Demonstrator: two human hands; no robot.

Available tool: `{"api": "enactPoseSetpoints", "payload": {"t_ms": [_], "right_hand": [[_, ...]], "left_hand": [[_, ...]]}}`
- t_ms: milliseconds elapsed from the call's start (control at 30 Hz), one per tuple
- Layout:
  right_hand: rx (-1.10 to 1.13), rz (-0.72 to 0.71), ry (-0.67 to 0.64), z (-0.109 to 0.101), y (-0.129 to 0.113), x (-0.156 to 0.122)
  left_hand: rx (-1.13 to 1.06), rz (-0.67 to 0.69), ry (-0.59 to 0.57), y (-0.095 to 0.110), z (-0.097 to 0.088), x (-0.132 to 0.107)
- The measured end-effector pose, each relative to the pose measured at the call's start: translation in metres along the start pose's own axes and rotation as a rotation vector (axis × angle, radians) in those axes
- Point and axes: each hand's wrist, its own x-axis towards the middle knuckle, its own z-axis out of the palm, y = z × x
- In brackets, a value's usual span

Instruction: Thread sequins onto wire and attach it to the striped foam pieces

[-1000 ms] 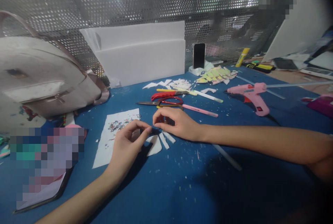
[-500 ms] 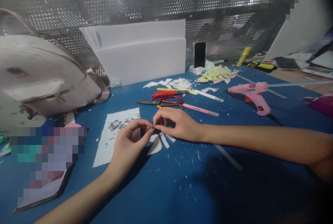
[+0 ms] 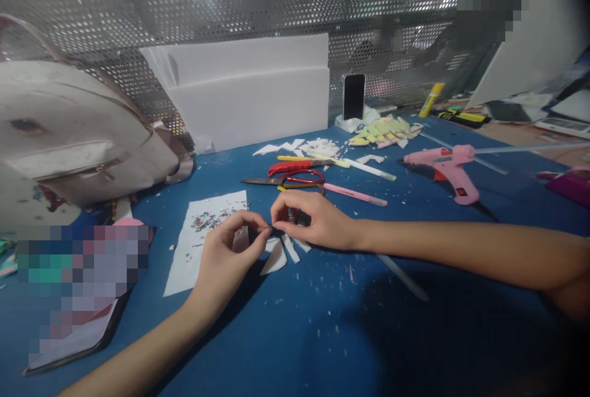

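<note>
My left hand and my right hand meet fingertip to fingertip just above the blue table. Both pinch something tiny between thumb and forefinger; it is too small to name. Under the fingertips lie white cut foam pieces. To the left of my left hand a white paper sheet carries a little heap of glitter bits. Red-handled scissors lie just beyond my right hand.
A pink glue gun rests at the right, with a pink pen and glue sticks nearby. White foam boards stand against the perforated metal wall beside an upright phone. A pale backpack fills the left side.
My two hands have drawn together until the pinched fingertips touch; otherwise they stay in place.
</note>
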Motion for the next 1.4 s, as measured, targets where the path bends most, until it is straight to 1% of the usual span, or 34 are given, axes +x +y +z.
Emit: {"api": "enactPoseSetpoints", "payload": {"t_ms": [167, 767, 1000, 1400], "right_hand": [[0.001, -0.019, -0.016, -0.0002, -0.0007, 0.0002], [0.016, 0.01, -0.011, 0.0, -0.0015, 0.0], [0.018, 0.025, -0.011, 0.0007, -0.0012, 0.0007], [0.017, 0.027, -0.005, 0.0001, -0.0004, 0.0009]], "left_hand": [[-0.018, 0.002, -0.002, -0.0017, -0.0001, 0.0001], [0.02, 0.002, 0.017, -0.0004, -0.0007, 0.0004], [0.026, -0.003, 0.003, 0.0015, -0.0005, 0.0005], [-0.036, -0.024, -0.023, 0.0007, 0.0, 0.0005]]}}
